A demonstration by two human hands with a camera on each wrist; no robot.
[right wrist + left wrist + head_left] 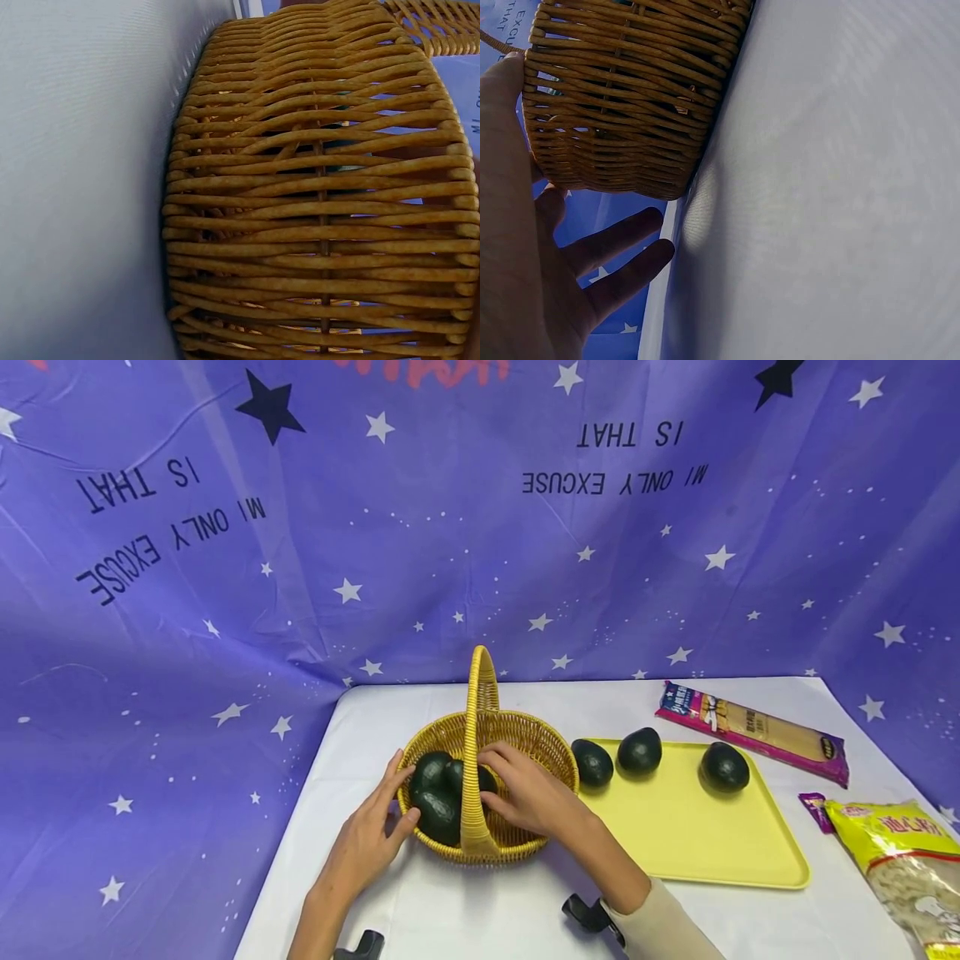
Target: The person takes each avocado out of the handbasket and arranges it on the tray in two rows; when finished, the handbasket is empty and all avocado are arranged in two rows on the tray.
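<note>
A yellow wicker basket (536,732) with a tall hoop handle stands on the white table, several dark green avocados (438,817) inside its left half. My right hand (528,793) reaches into the basket from the right, thumb and fingers round an avocado (487,780) beside the handle. At the left rim, the thumb and index fingertips of my left hand (369,839) rest on the edge. In the left wrist view, the other fingers (634,277) are straight and spread below the wicker side. The basket's wall hides my right fingers in the right wrist view.
Right of the basket lies a yellow tray (697,835) with three avocados (640,752) along its far side. Behind it is a long pack of noodles (757,731). A yellow-topped bag (911,868) lies at the table's right edge. A purple star-printed cloth (450,552) hangs behind.
</note>
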